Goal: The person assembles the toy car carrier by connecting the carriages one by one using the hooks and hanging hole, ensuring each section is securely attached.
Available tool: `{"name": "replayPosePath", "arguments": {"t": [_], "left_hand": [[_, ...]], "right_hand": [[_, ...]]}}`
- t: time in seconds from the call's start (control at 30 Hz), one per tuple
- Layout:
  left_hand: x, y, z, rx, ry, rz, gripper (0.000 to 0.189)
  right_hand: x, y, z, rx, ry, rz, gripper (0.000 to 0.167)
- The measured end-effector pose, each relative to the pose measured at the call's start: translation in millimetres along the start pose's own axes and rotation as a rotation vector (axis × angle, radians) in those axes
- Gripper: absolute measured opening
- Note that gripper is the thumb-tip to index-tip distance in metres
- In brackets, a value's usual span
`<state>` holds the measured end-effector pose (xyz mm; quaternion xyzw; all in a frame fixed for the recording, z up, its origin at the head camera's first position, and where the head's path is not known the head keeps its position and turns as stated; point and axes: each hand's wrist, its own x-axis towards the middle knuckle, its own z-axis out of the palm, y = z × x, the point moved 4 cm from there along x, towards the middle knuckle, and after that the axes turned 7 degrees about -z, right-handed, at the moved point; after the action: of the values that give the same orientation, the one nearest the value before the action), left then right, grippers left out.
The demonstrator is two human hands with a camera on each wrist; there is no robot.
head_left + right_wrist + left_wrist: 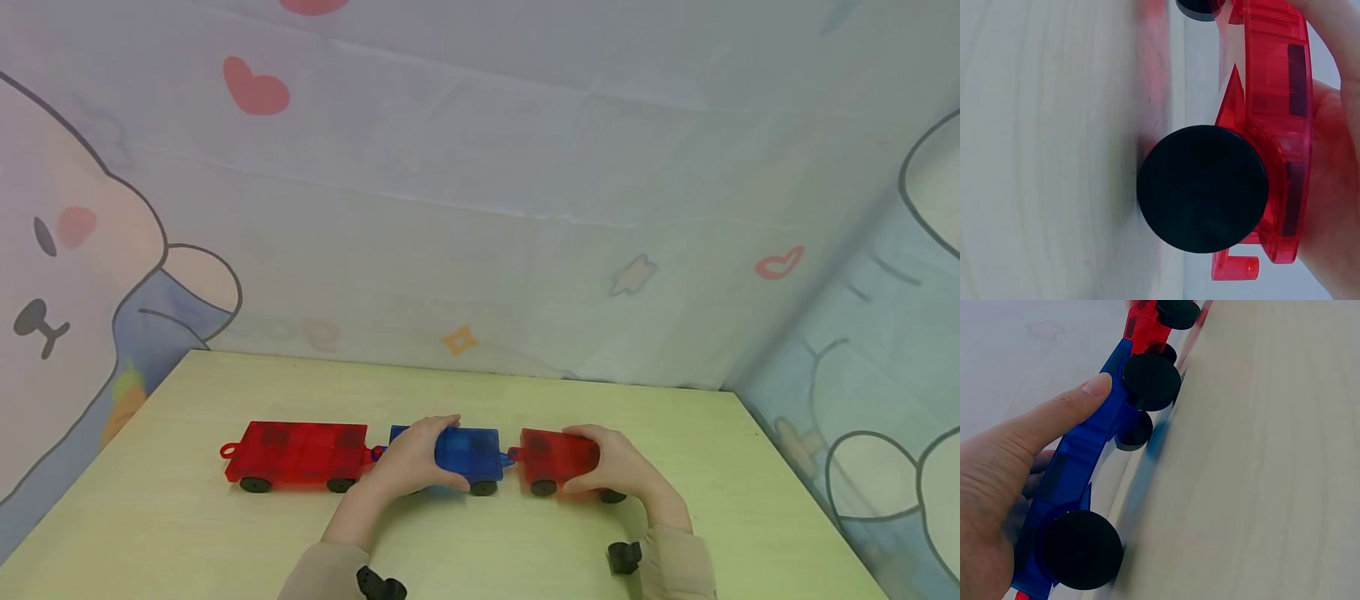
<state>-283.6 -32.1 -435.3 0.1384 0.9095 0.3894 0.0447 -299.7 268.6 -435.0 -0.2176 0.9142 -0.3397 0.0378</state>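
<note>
A see-through blue toy wagon (468, 454) with black wheels stands in the middle of a row on the table. My left hand (412, 458) grips it from above, and the left wrist view shows the thumb along the side of the blue body (1075, 459). On the right is a red toy wagon (551, 452), held by my right hand (621, 467) across its right half. Its blue neighbour's coupling overlaps its own red coupling (514, 454). A longer-looking red wagon (303, 448) sits on the left, its right end meeting the blue wagon, no hand on it.
The pale wood-patterned table (495, 554) ends at a back edge below a printed cloth (480, 208) with hearts and cartoon animals. Black devices (381, 585) are strapped at both wrists, over beige sleeves (322, 571).
</note>
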Motion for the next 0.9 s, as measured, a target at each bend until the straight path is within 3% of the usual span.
{"name": "replayPosePath", "arguments": {"t": [0.9], "left_hand": [[-0.5, 0.1, -0.8, -0.004, 0.001, 0.000, 0.091]], "right_hand": [[0.3, -0.8, 0.4, -0.016, -0.003, 0.004, 0.083]]}}
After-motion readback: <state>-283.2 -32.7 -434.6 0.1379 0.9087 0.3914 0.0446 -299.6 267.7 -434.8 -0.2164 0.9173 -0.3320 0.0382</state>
